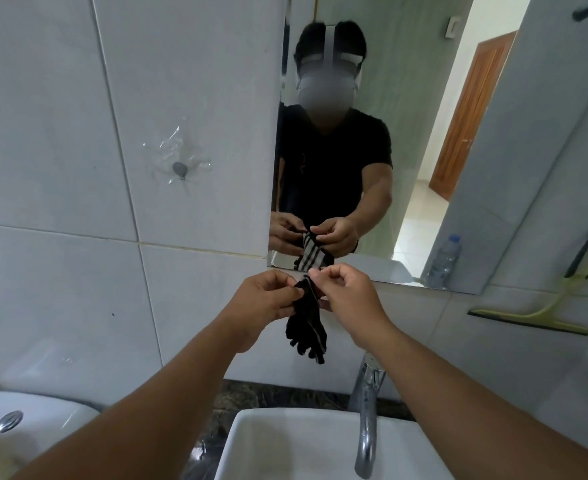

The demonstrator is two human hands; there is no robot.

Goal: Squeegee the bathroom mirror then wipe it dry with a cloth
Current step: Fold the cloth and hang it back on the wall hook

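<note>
Two hands above the sink, left hand and right hand pinching a black cloth before the mirror, squeegee hanging right, no readable writing

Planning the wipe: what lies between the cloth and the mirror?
Nothing in the head view: the cloth hangs from both hands just below the mirror, with only bare tile behind.

Both hands raised before the mirror — left hand and right hand pinch the top edge of a dark cloth, which hangs above the sink. Squeegee hangs on the wall at right.
</note>
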